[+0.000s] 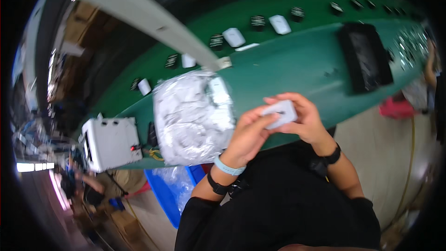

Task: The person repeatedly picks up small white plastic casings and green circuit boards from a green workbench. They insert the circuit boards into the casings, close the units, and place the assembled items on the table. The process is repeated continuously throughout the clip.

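Above the near edge of the green table [278, 69], both my hands hold a small white rectangular piece [286, 110] with a dark mark on its face. My left hand [247, 132] grips its left side, thumb across the face. Around the right side curl the fingers of my right hand [308, 118]. What exactly the piece is cannot be made out. Beside my left hand lies a large clear plastic bag [188, 116] filled with white items.
A black tray-like case [364, 56] sits on the right, near scattered shiny small pieces [411, 46]. White pieces [233, 37] and black parts [258, 22] line the far green strip. A white machine [114, 142] stands left, a blue bin [162, 195] below. A pale post [139, 14] slants overhead.
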Demonstrator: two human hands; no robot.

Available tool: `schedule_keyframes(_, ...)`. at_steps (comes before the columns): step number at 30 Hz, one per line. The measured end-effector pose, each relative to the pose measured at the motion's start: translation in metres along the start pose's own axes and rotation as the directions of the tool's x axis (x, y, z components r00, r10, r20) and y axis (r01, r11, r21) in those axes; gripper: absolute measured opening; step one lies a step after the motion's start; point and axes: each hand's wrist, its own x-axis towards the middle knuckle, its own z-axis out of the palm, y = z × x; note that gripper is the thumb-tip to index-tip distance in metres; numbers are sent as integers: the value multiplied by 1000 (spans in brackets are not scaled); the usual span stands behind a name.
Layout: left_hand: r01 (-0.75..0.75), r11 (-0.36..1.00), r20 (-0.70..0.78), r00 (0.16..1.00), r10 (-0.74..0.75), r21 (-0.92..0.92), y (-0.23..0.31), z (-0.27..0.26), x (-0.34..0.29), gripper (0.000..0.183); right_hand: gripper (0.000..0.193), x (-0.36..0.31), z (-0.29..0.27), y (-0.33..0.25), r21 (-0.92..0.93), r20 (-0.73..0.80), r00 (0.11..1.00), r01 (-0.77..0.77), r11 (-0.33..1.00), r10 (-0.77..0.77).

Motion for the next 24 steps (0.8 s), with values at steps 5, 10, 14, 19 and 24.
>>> schedule_keyframes(5,-88,745,118,993,12,661,94,-66,-34,31,81,2,13,-3,58,-197,977,98,993,-85)
schedule_keyframes(10,235,174,-237,275,932,956,222,-298,-43,23,83,-2,1,-11,113,-198,979,74,991,-50)
schedule_keyframes(14,671,38,-271,246,931,740,269,-438,-26,44,84,-4,-6,-5,75,-258,964,91,993,-68)
schedule_keyframes(19,565,60,-333,393,857,823,282,-523,-26,58,79,-8,3,-6,87,-303,945,154,984,-121)
schedule_keyframes(24,411,83,-177,196,965,908,287,-514,-38,42,76,-1,4,-1,210,-315,945,164,964,-92)
